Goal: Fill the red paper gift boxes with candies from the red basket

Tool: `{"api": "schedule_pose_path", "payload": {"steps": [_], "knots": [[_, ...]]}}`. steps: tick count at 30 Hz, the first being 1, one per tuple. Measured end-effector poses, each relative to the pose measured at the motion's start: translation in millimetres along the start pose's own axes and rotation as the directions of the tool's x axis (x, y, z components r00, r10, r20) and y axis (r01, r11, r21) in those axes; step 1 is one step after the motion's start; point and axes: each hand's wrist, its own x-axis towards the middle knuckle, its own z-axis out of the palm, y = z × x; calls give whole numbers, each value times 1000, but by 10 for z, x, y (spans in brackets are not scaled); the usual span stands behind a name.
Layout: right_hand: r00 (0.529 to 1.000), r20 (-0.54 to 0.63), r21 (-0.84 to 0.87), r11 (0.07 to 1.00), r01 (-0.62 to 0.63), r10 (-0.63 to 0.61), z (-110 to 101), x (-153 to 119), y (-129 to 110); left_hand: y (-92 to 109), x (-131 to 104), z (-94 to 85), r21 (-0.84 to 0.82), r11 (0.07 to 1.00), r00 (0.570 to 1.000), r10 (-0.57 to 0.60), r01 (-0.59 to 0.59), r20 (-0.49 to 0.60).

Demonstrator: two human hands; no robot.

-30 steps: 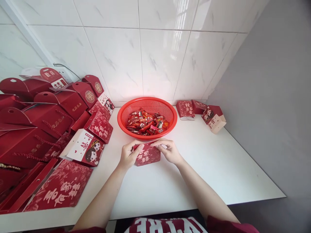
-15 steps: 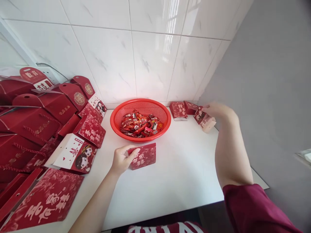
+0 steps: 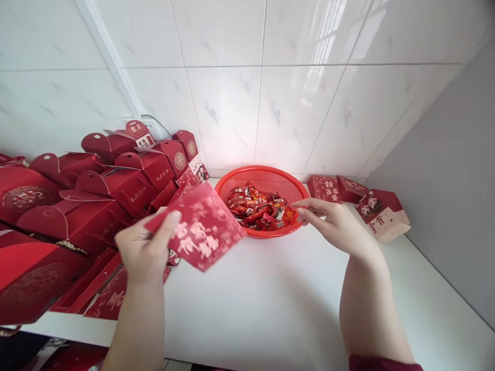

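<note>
A red candy box with pale lettering is pinched between the thumb and fingers of my left hand. It is tilted in the air in front of the stacked boxes, slightly blurred. My right hand is at the right rim of a red plastic basket, its fingers stretched out and apart, with nothing visible in them. Inside the basket lies a heap of wrapped candies, mostly red. Behind my right hand stands a panda-printed box.
Many red gift boxes crowd the left side of the white table. Against the tiled wall, right of the basket, sit two more red boxes. A grey wall borders the table on the right.
My right hand has left the panda-printed box and come over to the basket's rim. My left hand has raised the candy box and shifted left. The view has turned left.
</note>
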Motion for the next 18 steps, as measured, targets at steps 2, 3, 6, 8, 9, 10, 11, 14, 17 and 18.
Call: {"api": "schedule_pose_path", "payload": {"steps": [2, 3, 6, 8, 9, 10, 11, 14, 17, 18], "knots": [[999, 8, -25, 999, 32, -32, 69, 2, -23, 83, 280, 24, 11, 989, 950, 148, -150, -276], [998, 24, -39, 998, 53, -52, 112, 8, -35, 124, 443, 60, 50, 970, 901, 240, -238, -361], [987, 106, -36, 991, 126, -122, 251, 37, -86, 168, 999, 301, 118, 917, 795, 390, -381, -464], [973, 163, -11, 985, 170, -166, 320, 52, -121, 74, 1360, 574, 144, 928, 827, 373, -345, -420], [966, 184, -2, 982, 188, -184, 340, 57, -133, -12, 1510, 731, 182, 943, 880, 327, -279, -344], [960, 199, 5, 979, 202, -199, 349, 60, -139, -117, 1628, 891, 264, 941, 935, 273, -211, -227], [956, 209, 7, 978, 211, -207, 348, 61, -140, -235, 1708, 1047, 378, 913, 970, 213, -154, -118], [960, 202, -4, 980, 199, -194, 309, 59, -118, -593, 1734, 1412, 497, 860, 993, 121, -114, 18], [972, 179, -27, 986, 162, -154, 259, 57, -79, -875, 1594, 1580, 602, 791, 986, 5, -107, 169], [974, 177, -34, 988, 149, -140, 247, 58, -66, -943, 1554, 1600, 636, 765, 976, -47, -103, 214]]}}
